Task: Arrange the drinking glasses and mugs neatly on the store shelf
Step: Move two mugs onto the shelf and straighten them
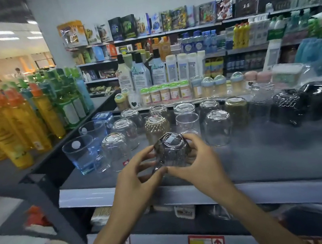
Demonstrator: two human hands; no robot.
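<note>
1. Your left hand and right hand both grip one grey glass, fingers curled round its sides.
2. Grey glass is inverted, at the shelf front, just before rows of other glasses.

Three blue tumblers by the left edge of the shelf, two amber glasses mid-shelf, one grey faceted glass near the front edge, at least seven upturned clear glasses.

My held glass reads smoky grey with vertical ribbing — also noted: a gold glass in diamond pattern, blue tumblers, black mugs.
</note>
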